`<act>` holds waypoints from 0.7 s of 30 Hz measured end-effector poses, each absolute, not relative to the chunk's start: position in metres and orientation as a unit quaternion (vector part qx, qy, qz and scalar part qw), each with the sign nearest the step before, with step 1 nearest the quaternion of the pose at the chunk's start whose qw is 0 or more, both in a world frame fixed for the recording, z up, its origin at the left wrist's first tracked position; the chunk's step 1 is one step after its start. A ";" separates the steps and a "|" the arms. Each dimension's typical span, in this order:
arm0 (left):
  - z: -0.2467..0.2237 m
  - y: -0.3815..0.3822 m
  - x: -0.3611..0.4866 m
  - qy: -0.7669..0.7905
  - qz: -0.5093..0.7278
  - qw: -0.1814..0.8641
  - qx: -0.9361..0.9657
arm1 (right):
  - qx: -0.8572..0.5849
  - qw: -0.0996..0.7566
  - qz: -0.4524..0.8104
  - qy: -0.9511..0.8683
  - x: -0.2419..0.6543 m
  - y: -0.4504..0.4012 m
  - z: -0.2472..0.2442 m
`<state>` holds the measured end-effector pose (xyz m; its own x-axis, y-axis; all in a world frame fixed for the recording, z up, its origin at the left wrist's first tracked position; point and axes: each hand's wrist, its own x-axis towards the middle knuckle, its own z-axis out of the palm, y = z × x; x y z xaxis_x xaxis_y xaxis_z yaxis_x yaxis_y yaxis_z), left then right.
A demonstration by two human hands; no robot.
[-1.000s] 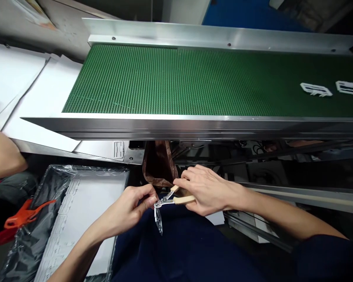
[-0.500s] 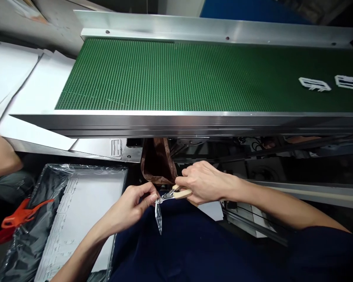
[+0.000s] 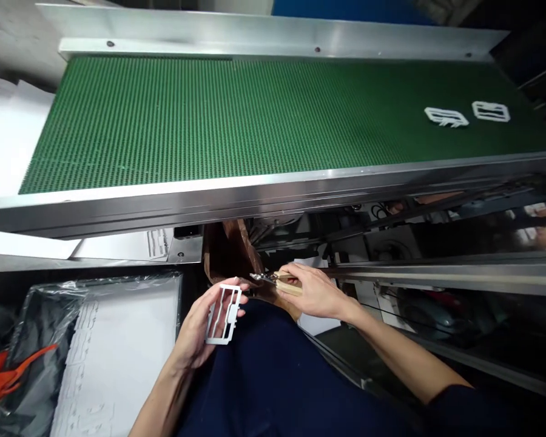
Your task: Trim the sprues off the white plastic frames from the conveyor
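Observation:
A thin white plastic frame point(image 3: 232, 315) with slots and a wavy bar lies across the fingers of my left hand point(image 3: 198, 325), its flat side facing up at me. My right hand point(image 3: 315, 290) is wrapped round a pair of nippers point(image 3: 287, 284) with pale beige handles. Their metal jaws point left, a little to the right of the plastic frame and apart from it. Behind both hands a brown bag point(image 3: 230, 252) hangs open below the conveyor's edge.
A green ribbed conveyor belt point(image 3: 186, 121) with metal sides spans the front. Two white frames, one point(image 3: 446, 117) beside another point(image 3: 491, 111), lie at its right. A plastic-lined box point(image 3: 122, 340) holds stacked white pieces and a sheet. Orange-handled cutters point(image 3: 4, 376) rest at the left.
The nippers have moved away from the plastic frame to the right. My left hand has turned the frame from edge-on to flat. The view has shifted right, and the arm at the left is gone.

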<state>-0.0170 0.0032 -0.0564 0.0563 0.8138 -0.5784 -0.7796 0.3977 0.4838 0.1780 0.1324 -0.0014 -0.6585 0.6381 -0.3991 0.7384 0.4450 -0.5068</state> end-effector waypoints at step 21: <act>-0.041 0.011 -0.019 0.466 0.468 0.751 0.018 | 0.290 0.089 -0.186 0.934 0.173 0.136 0.007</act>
